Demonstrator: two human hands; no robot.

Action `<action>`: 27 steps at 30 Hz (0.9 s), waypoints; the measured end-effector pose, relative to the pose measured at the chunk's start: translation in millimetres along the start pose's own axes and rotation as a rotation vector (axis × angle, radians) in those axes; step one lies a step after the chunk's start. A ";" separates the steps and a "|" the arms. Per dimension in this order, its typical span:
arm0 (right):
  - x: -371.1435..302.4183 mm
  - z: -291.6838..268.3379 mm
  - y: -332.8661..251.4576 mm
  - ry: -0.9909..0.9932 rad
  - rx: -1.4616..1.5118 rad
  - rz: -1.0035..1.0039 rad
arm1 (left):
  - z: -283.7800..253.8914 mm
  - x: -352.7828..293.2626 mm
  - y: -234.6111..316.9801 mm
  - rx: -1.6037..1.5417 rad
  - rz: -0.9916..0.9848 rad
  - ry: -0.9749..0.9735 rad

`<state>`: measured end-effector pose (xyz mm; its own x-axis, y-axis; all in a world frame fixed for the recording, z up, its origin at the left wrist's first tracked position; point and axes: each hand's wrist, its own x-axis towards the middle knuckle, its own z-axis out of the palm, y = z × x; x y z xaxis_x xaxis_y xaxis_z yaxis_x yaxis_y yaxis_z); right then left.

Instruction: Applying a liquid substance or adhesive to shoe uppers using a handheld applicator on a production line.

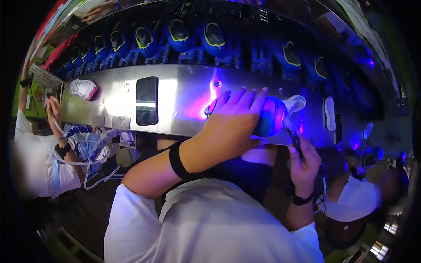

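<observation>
My left hand [230, 120] lies over a shoe upper [272, 120] at the front edge of the metal bench [182, 94], fingers wrapped across it and gripping it. Blue-violet light tints the shoe, and much of it is hidden under the hand. To the right, my right hand [305, 164] pinches a slim dark-handled tool [295, 139]. Its tip is at the right end of the shoe; whether it touches cannot be made out. Just beyond the shoe is a whitish sole-like piece [294, 103].
A dark phone [147, 101] lies left of my hands, with a white and pink shoe sole [83, 89] farther left. Right stand a white sole [330, 113] and a dark flat object [338, 128]. Behind the bench, a rack [193, 55] carries several shoes. Co-workers [48, 162] sit on both sides.
</observation>
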<state>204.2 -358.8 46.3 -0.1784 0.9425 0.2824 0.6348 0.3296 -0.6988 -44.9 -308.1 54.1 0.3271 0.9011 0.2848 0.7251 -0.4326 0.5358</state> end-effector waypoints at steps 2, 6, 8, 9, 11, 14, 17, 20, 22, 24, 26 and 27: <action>-10.5 22.2 24.4 0.001 0.098 0.048 | -10.3 -1.2 -9.1 0.178 -0.001 -0.110; -16.5 28.6 30.1 -0.184 0.465 0.355 | -19.5 -17.4 -31.1 0.285 0.007 -0.202; -12.1 16.2 30.2 -0.167 0.413 0.271 | -26.2 -26.0 -29.6 0.125 -0.008 -0.200; -4.5 8.1 19.0 -0.158 0.435 0.270 | -29.0 -32.7 -26.8 0.072 -0.004 -0.174; 11.5 -13.9 -3.3 -0.174 0.443 0.258 | -27.1 -47.9 -24.7 -0.030 0.010 -0.166; 27.2 -28.6 -22.5 -0.254 0.420 0.129 | -26.9 -62.1 -12.0 -0.174 0.034 -0.183; 13.0 -36.6 -14.9 -0.269 0.426 0.157 | -23.2 -67.6 4.6 -0.382 0.068 -0.207; 4.9 -42.5 -14.0 -0.279 0.461 0.171 | -25.1 -70.1 11.7 -0.394 0.042 -0.267; -1.6 -47.9 -14.6 -0.276 0.485 0.168 | -30.8 -68.9 20.9 -0.404 -0.010 -0.330; -9.3 -57.0 -11.2 -0.344 0.471 0.210 | -24.6 -70.9 23.6 -0.472 -0.056 -0.368; -27.5 -62.0 2.8 -0.366 0.503 0.257 | -20.0 -70.9 28.6 -0.471 -0.098 -0.405; -34.1 -62.7 10.4 -0.389 0.529 0.304 | -16.5 -69.6 31.9 -0.475 -0.139 -0.440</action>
<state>264.0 -391.0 70.6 -0.3689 0.9154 -0.1608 0.2676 -0.0610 -0.9616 -54.6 -385.1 64.4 0.5401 0.8344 -0.1097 0.4650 -0.1872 0.8653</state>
